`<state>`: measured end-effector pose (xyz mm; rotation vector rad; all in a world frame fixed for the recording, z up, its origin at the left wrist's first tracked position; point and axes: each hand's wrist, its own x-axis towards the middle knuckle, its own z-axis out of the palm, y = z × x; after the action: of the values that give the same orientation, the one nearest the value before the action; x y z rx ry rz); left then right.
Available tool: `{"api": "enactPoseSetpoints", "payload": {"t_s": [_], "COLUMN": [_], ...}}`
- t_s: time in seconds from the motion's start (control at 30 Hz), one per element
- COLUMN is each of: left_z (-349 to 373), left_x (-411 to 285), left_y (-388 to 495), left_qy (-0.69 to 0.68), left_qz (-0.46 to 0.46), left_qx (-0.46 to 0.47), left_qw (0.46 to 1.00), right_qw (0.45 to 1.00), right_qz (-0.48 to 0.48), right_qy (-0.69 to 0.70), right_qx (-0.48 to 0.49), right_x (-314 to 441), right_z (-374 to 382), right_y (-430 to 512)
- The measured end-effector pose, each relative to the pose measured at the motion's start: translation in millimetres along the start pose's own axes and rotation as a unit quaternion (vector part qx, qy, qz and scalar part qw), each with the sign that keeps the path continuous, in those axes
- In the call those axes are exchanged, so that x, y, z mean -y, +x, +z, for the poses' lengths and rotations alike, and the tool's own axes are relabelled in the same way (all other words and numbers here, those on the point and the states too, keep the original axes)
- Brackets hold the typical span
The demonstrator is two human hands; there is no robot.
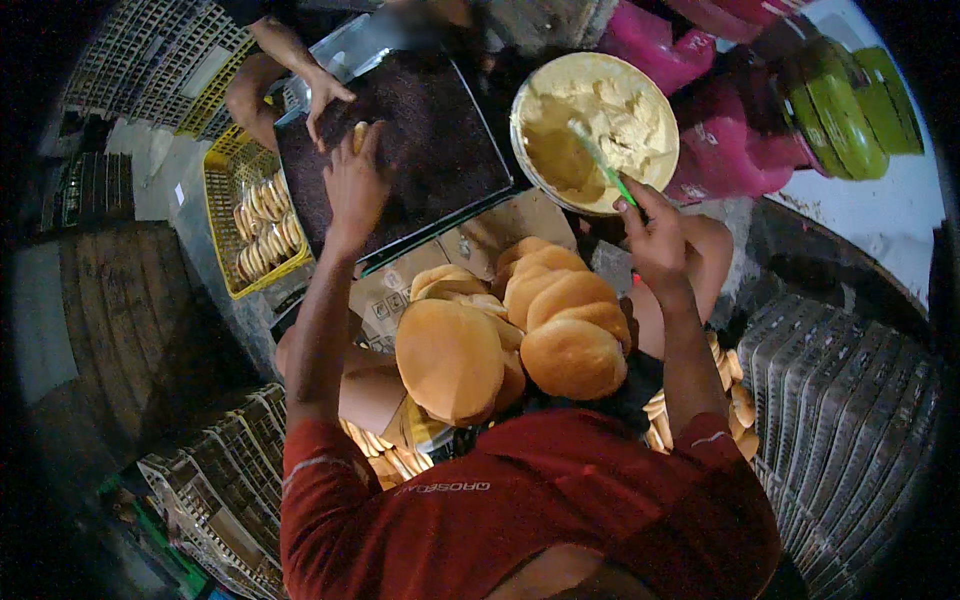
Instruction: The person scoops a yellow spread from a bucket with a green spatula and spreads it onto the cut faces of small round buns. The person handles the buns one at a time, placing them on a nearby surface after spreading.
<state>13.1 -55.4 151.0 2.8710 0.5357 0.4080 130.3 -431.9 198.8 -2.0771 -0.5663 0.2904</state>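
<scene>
My left hand (355, 184) is over a tray of dark brown crumbly topping (420, 142), its fingers on a small piece of bread (361, 136). A co-worker's open hand (326, 101) is beside it. In my right hand (654, 232) is the green handle of a spreading tool (616, 182), whose pale end rests in a round tub of yellow cream (634, 120). Stacked round bread buns (450, 360) and a second group of buns (574, 356) lie on cardboard in front of my body.
A yellow plastic crate (217, 225) at the left holds rows of packed bread (266, 225). Stacked crates (832, 420) stand at the lower right, more crates (225, 480) at the lower left. Pink plastic bags (735, 150) and green containers (840, 112) are at the upper right.
</scene>
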Motion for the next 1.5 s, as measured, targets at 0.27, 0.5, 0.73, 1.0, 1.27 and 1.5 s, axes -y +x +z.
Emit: {"api": "enactPoseSetpoints", "payload": {"t_s": [0.27,0.5,0.73,1.0,1.27,1.5], "left_z": [-57,-87,-86,-94,-49,-9], "left_x": [-223,-216,-182,-115,-114,-55], "left_y": [-176,-156,-130,-72,-37,-51], "left_qy": [0.009,-0.218,-0.788,-0.763,-0.647,-0.695], "left_qz": [0.53,0.375,-0.212,-0.083,-0.186,-0.285], "left_qx": [0.17,0.242,0.239,0.407,0.446,0.317], "left_qw": [0.831,0.868,0.527,0.496,0.59,0.579], "right_qw": [0.958,0.933,0.971,0.841,0.808,0.667], "right_qz": [0.118,0.11,0.073,-0.06,0.235,0.396], "right_qy": [0.261,0.341,0.222,0.524,0.529,0.602], "right_qx": [0.01,-0.012,0.041,0.117,0.112,-0.189], "right_x": [-6,9,49,-5,-41,-140], "right_z": [-6,-29,0,5,36,49], "right_y": [-39,-70,-74,-24,46,171]}}
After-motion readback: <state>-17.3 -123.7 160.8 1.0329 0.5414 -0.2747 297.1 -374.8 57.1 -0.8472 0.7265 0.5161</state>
